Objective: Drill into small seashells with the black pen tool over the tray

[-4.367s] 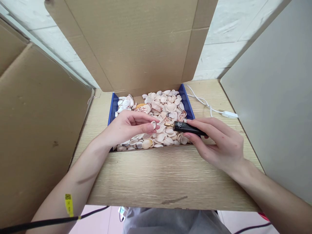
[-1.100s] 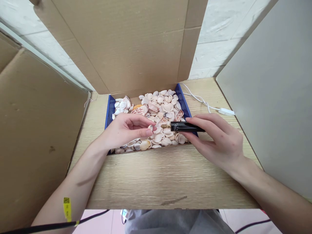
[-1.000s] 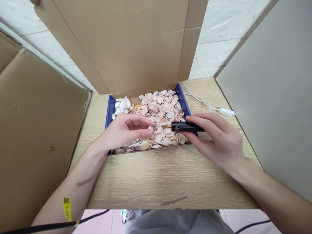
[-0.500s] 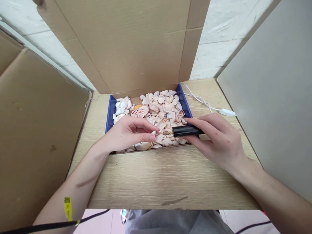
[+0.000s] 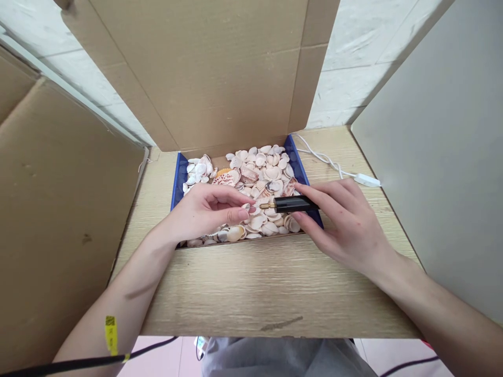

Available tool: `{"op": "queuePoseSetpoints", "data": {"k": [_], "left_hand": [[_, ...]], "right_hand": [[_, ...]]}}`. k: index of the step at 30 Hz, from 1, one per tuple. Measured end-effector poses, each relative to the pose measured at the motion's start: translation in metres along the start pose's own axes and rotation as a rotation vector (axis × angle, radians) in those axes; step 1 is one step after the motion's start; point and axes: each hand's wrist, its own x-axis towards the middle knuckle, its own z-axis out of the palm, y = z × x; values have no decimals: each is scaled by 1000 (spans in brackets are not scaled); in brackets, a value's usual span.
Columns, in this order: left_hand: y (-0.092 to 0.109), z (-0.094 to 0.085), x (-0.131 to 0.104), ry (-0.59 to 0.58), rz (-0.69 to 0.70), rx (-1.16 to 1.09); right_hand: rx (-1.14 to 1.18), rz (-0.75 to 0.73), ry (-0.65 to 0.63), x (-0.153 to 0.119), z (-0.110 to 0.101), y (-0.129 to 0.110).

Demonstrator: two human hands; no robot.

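Observation:
Over the front of a shell-filled box, my left hand [image 5: 208, 212] pinches a small pale seashell [image 5: 247, 207] between thumb and fingers. My right hand [image 5: 346, 222] is closed round a black mini hand drill [image 5: 293, 204] with a brass-coloured chuck. The drill lies level and points left, its thin bit reaching the shell; whether the tip has gone in I cannot tell. Below both hands, the blue-sided cardboard box [image 5: 298, 162] holds many loose seashells [image 5: 271, 173], mostly white and cream. A red-spotted scallop shell [image 5: 226, 178] lies near the middle.
The box's tall cardboard lid [image 5: 204, 68] stands upright behind it. A cardboard panel [image 5: 58, 209] rises at the left and a grey panel [image 5: 440, 146] at the right. A white cable with an inline switch [image 5: 367, 180] lies on the wooden table [image 5: 236, 293]. A black cable crosses the lower left.
The drill and my right hand have shifted slightly left and up. My left hand has risen a little with the shell still pinched.

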Motion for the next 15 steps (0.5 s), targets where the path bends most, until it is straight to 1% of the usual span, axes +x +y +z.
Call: {"op": "queuePoseSetpoints", "data": {"k": [3,6,11,15], "left_hand": [[1,0,0,25,-3,-16],[0,-2,-1,34,26,-22],[-1,-3,0,75,57,23],[-1,-2,0,105,65,35]], "right_hand": [[9,-14,26,0,-1,0],[47,-20,28,0,-2,-1],[69,9,18,-1,-2,-1],[60,22,41,-1,-2,0]]}}
